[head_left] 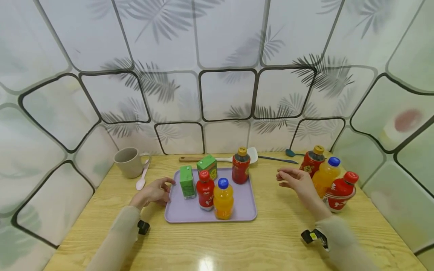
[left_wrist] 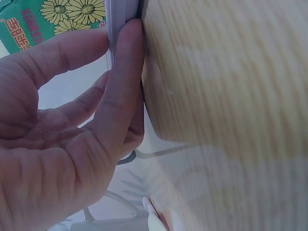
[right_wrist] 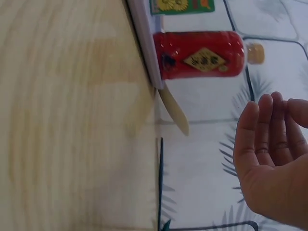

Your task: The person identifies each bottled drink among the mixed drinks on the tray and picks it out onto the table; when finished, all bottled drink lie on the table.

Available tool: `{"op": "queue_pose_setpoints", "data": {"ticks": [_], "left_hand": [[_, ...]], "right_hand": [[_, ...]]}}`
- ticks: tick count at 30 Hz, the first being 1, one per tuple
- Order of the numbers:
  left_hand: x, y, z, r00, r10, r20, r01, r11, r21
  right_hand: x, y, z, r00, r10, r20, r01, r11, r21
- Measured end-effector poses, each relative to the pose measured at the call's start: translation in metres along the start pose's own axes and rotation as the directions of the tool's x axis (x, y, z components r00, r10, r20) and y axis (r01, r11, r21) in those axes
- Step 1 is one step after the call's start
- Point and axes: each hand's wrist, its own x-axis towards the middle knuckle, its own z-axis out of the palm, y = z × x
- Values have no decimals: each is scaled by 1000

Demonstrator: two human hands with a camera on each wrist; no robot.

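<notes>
A lavender tray (head_left: pixel 242 209) lies on the wooden table. My left hand (head_left: pixel 154 192) pinches its left rim; in the left wrist view the thumb and a finger press on the tray edge (left_wrist: pixel 120 14). On the tray stand two green drink cartons (head_left: pixel 187 182), a red bottle with a red cap (head_left: pixel 205 194), an orange juice bottle with a blue cap (head_left: pixel 223 203) and a dark red bottle with a yellow cap (head_left: pixel 241 169). Above the table, right of the tray, my right hand (head_left: pixel 298 182) holds nothing, its fingers loosely bent.
Three more bottles group at the right: a yellow-capped red one (head_left: pixel 310 162), an orange juice (head_left: pixel 326 177) and a red-capped one (head_left: pixel 339 194). A beige mug (head_left: pixel 129 163) and a white spoon (head_left: pixel 142 177) are at the left. Behind the tray lies a wooden-handled spatula (head_left: pixel 191 159).
</notes>
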Motion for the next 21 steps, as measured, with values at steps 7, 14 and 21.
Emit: {"op": "queue_pose_setpoints", "data": {"ticks": [7,14,21], "left_hand": [[0,1,0,1000,6,-2,-6,1000,-7],[1,0,1,1000,-2,7,2,1000,10],[2,0,0,1000,-7,-2,7,1000,19]], "right_hand": [[8,8,22,996,80,43,-80,997,-6],[21,12,39,995,98,17,-96,993,-67],[39,9,57,997,79,-14,-80,991,-104]]}}
